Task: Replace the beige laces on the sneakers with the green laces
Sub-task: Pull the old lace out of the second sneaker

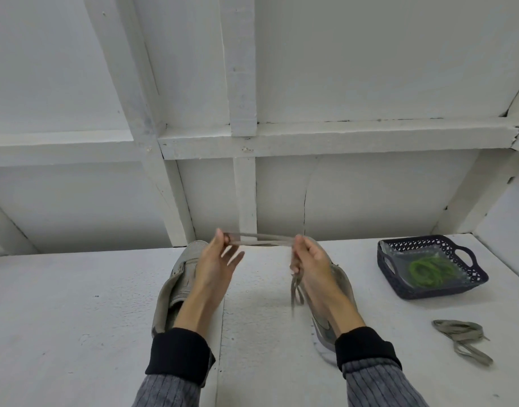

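Both hands are raised above the white bench (76, 304), holding one beige lace (261, 240) between them. The left hand (215, 267) pinches the lace's left end between thumb and forefinger, its other fingers spread loosely toward the right. The right hand (309, 259) has its fingers curled round the other part of the lace, and several strands run nearly level from one hand to the other. Below the right hand more of the same lace hangs down in loose loops. Under the left hand and wrist lies the left sneaker (176, 284), grey, toe pointing away, with its tongue area open; no lace can be made out in it. Under the right hand and forearm lies the right sneaker (325, 327), mostly covered by the arm, with its grey side and white sole showing near the cuff. Well to the right of the right hand sits a dark basket (469, 284) with handle cut-outs, and inside it the green laces (428, 271) lie coiled in a clear bag. Nearer than the basket, to the right of the right forearm, a second beige lace, the loose lace (462, 337), lies bundled on the bench. Both forearms wear grey ribbed sleeves with black cuffs.
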A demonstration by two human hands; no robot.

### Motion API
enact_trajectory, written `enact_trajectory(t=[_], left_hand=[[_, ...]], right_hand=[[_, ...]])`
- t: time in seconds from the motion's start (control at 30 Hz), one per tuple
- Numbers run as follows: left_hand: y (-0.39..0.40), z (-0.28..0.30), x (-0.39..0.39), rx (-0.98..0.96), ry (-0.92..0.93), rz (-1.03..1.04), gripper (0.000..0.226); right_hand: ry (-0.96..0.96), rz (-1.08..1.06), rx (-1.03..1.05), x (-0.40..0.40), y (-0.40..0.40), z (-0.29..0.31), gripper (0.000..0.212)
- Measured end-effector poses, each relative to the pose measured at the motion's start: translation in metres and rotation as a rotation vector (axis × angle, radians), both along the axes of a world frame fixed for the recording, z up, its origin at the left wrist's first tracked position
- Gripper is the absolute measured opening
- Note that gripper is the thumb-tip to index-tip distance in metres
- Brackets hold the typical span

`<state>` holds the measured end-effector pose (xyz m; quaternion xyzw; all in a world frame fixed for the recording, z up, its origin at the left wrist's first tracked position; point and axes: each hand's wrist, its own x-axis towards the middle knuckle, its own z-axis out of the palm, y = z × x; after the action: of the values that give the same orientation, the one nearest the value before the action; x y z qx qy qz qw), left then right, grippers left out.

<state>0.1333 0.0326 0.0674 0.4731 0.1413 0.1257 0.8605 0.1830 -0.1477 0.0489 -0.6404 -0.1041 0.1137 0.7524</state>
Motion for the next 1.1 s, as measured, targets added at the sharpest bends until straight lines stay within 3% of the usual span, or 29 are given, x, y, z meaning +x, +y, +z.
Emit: enact_trajectory(t=[0.17, 0.27, 0.33, 0.37, 0.43, 0.53, 0.6, 0.73, 0.9, 1.0, 1.1], left_hand=[[-0.027, -0.039, -0.008, 0.173, 0.251, -0.202, 0.023], [-0.044, -0.046, -0.008, 0.249, 0.281, -0.269, 0.019], [-0.049, -0.044, -0.006, 0.347, 0.247, -0.227, 0.009], [-0.05, -0.042, -0.005, 0.401, 0.209, -0.19, 0.011], [-0.046, -0.036, -0.005, 0.494, 0.119, -0.176, 0.037], [-0.044, -0.024, -0.003, 0.647, 0.041, -0.401, 0.059], [-0.05, -0.019, -0.002, 0.698, 0.043, -0.566, 0.05], [-0.073, -0.014, 0.0, 0.847, -0.003, -0.668, 0.015], [-0.1, -0.007, -0.001, 0.854, -0.006, -0.611, 0.032], [-0.127, -0.002, 0.004, 0.855, -0.02, -0.506, 0.045], [-0.179, 0.001, 0.013, 0.665, 0.006, -0.397, 0.04]], right_hand=[[0.193, -0.13, 0.455, 0.011, 0.004, 0.02, 0.032], [0.307, -0.158, 0.732, 0.012, 0.01, 0.027, 0.032], [0.364, -0.2, 0.765, 0.012, 0.011, 0.028, 0.041], [0.371, -0.212, 0.748, 0.012, 0.01, 0.029, 0.044], [0.352, -0.223, 0.7, 0.012, 0.007, 0.031, 0.047], [0.33, -0.214, 0.7, 0.012, 0.003, 0.032, 0.045], [0.327, -0.199, 0.71, 0.009, -0.001, 0.033, 0.046], [0.313, -0.216, 0.684, 0.006, -0.018, 0.034, 0.047], [0.268, -0.224, 0.621, 0.003, -0.058, 0.035, 0.038], [0.177, -0.308, 0.238, 0.004, -0.098, 0.025, 0.035], [0.063, -0.316, -0.147, 0.002, -0.157, 0.009, 0.032]])
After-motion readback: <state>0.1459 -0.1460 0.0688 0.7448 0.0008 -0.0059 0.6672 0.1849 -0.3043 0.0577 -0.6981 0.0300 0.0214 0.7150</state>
